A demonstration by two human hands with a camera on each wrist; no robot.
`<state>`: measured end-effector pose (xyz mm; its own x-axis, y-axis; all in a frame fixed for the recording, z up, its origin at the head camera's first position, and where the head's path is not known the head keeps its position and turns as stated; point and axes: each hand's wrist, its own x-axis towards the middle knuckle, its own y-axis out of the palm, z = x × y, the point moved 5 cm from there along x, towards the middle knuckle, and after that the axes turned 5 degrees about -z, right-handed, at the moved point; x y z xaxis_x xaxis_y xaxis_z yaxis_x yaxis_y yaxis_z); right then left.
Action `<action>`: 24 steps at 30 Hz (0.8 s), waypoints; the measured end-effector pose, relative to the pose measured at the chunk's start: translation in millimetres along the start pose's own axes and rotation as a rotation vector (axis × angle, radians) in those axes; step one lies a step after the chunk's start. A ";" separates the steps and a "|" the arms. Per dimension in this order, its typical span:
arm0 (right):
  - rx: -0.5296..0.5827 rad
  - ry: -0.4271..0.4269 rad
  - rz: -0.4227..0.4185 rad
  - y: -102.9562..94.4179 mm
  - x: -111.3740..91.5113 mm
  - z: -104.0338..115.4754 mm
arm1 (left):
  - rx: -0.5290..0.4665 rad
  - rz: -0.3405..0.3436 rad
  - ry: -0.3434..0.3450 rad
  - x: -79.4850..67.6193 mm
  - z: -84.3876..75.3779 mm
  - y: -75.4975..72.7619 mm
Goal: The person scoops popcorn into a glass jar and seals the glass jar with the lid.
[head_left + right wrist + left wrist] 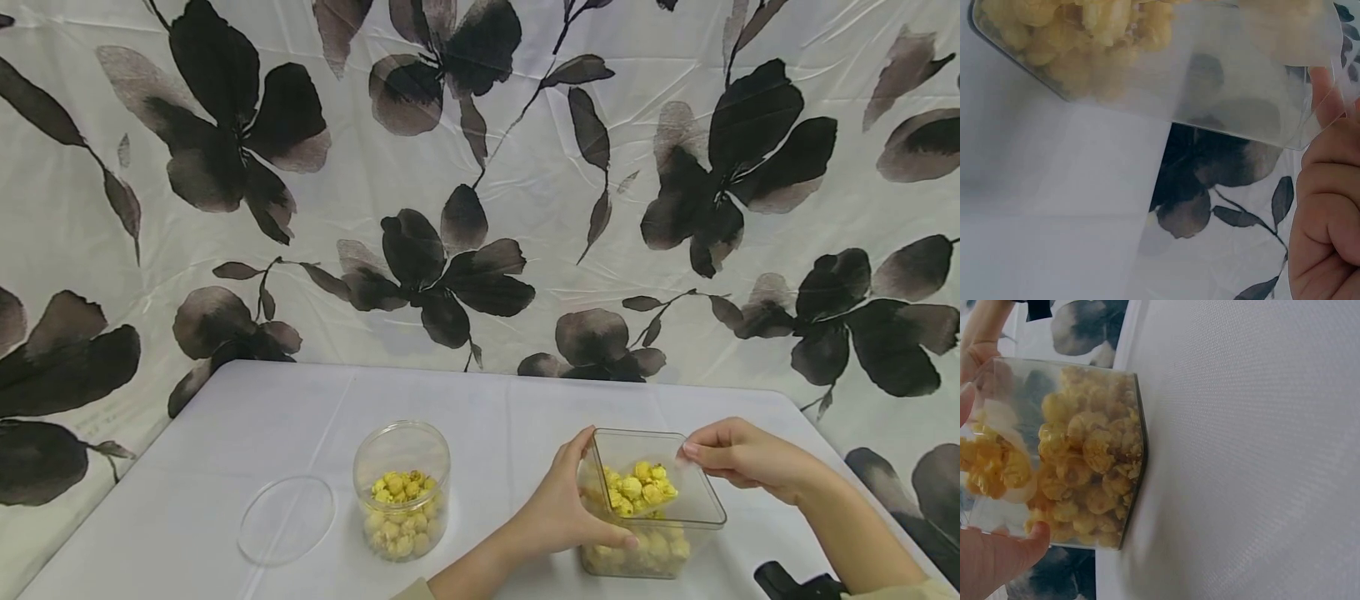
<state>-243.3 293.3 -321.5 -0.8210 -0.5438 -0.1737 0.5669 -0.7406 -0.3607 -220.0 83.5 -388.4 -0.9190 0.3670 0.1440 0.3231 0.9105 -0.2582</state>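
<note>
My left hand (558, 504) grips a clear square container (701, 500) by its side, thumb on the near wall and fingers at the far left corner. Yellow popcorn (1091, 450) fills the container's lower part. My right hand (757, 458), at the container's right rim, pinches the handle of a see-through scoop (1021, 492) that dips inside. A small heap of popcorn (637, 487) lies on the scoop, above the rest. In the right wrist view, the curled fingers (1329, 212) show beside the container's rim, while the scoop's pale, blurred shape appears through the wall.
Left of the container stands a clear round jar (401, 442) partly filled with popcorn. Beside it a clear round lid (286, 521) lies flat on the white tablecloth (480, 408). A floral curtain (585, 192) hangs behind the table. Something black (798, 583) shows by my right wrist.
</note>
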 end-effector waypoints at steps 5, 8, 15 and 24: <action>0.049 -0.015 0.048 0.8 -0.6 -1.3 | -0.003 0.000 0.000 0.7 -0.1 0.2; 0.093 -0.004 0.085 -0.3 -3.0 -3.7 | -0.023 -0.002 -0.001 1.6 0.4 0.3; 0.137 0.025 0.113 -2.8 -2.7 -6.2 | -0.042 0.001 0.002 1.5 0.5 0.5; 0.198 0.028 0.109 -5.4 -2.1 -6.8 | -0.054 0.000 -0.014 2.7 0.8 1.1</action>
<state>-245.0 301.1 -325.3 -0.7544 -0.6155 -0.2282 0.6520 -0.7428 -0.1520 -222.3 85.3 -389.0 -0.9220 0.3647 0.1302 0.3347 0.9196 -0.2058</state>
